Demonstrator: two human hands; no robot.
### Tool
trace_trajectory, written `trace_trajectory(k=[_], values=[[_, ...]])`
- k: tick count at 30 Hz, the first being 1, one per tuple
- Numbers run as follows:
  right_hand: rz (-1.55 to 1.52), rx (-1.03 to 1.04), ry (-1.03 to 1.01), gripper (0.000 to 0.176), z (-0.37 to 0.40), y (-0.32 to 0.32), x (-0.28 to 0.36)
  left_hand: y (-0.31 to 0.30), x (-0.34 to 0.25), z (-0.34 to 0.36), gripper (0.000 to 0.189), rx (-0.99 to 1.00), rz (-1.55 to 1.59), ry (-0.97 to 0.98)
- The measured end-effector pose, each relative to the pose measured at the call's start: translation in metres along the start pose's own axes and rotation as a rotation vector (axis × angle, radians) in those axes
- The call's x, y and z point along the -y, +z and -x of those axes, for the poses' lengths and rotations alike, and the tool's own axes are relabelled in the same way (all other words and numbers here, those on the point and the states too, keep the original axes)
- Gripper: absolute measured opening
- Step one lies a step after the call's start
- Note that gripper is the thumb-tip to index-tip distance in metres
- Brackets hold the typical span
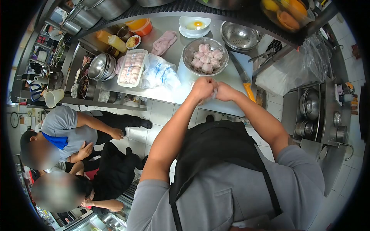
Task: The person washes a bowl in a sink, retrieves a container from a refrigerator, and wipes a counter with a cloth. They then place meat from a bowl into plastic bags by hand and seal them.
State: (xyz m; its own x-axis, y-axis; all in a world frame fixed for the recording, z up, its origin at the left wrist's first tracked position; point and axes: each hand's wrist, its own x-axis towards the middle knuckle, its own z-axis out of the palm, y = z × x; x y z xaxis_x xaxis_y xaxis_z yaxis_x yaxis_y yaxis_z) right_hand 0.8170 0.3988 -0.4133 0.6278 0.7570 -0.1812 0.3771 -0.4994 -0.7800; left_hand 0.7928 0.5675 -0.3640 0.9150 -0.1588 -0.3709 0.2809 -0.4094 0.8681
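My left hand (203,88) and my right hand (225,91) meet over the near edge of the pale cutting board (237,107). Both are closed, with fingers pinched together. A small pale, see-through bit shows between them, too small to name. Just beyond them a metal bowl (186,57) holds several pale pink pieces of raw meat (207,60). To the right, a knife (239,69) with a yellow handle lies on the board. Left of the board are a crumpled plastic bag (160,73) and a white tray (120,80) of wrapped pink pieces.
At the back stand a white bowl (185,27) with a cracked egg and a colander (241,35). A pink cloth (164,42) and squeeze bottles (117,43) are to the left. An overhead shelf (162,11) crosses above. Two people (75,131) are at my left.
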Motion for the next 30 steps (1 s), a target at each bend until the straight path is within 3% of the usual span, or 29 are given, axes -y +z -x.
trace_trajectory(k=[1,4,5,8,11,14,17,20,23,25,27,30], values=[[0.055,0.013,-0.016,0.031,-0.003,-0.002,0.002,0.001,-0.002,-0.002,0.029,0.021,0.075,-0.012],[0.075,0.027,-0.113,0.031,-0.003,0.002,-0.011,-0.009,0.001,0.015,0.027,-0.407,-0.151,0.214],[0.057,0.026,-0.153,0.031,-0.003,0.005,-0.016,-0.014,0.018,0.021,0.028,-0.437,-0.206,0.169],[0.132,-0.010,-0.126,0.030,0.003,0.010,-0.010,-0.015,0.073,0.052,0.040,-0.397,-0.328,0.080],[0.154,-0.054,-0.176,0.029,0.006,0.013,-0.007,-0.006,0.079,0.082,0.052,-0.259,-0.292,0.075],[0.081,0.105,-0.063,0.032,0.010,0.003,0.003,0.003,0.108,0.071,0.055,-0.383,-0.385,0.176],[0.180,0.069,-0.144,0.027,0.005,0.005,-0.013,0.002,0.111,0.070,0.053,-0.363,-0.379,0.155],[0.183,0.087,0.021,0.022,0.022,-0.028,0.000,-0.003,0.108,0.076,0.051,-0.386,-0.304,0.132],[0.267,-0.203,0.153,0.020,0.022,-0.070,0.011,-0.012,0.114,0.082,0.047,-0.468,-0.147,0.090],[0.409,-0.409,0.112,0.021,0.000,-0.098,0.021,-0.017,0.118,0.083,0.047,-0.478,-0.155,0.051],[0.585,-0.579,-0.085,0.024,-0.037,-0.107,-0.011,-0.019,0.123,0.081,0.047,-0.476,-0.179,0.045],[0.752,-0.309,-0.014,0.031,-0.072,-0.123,-0.018,-0.019,0.124,0.072,0.048,-0.454,-0.214,0.059]])
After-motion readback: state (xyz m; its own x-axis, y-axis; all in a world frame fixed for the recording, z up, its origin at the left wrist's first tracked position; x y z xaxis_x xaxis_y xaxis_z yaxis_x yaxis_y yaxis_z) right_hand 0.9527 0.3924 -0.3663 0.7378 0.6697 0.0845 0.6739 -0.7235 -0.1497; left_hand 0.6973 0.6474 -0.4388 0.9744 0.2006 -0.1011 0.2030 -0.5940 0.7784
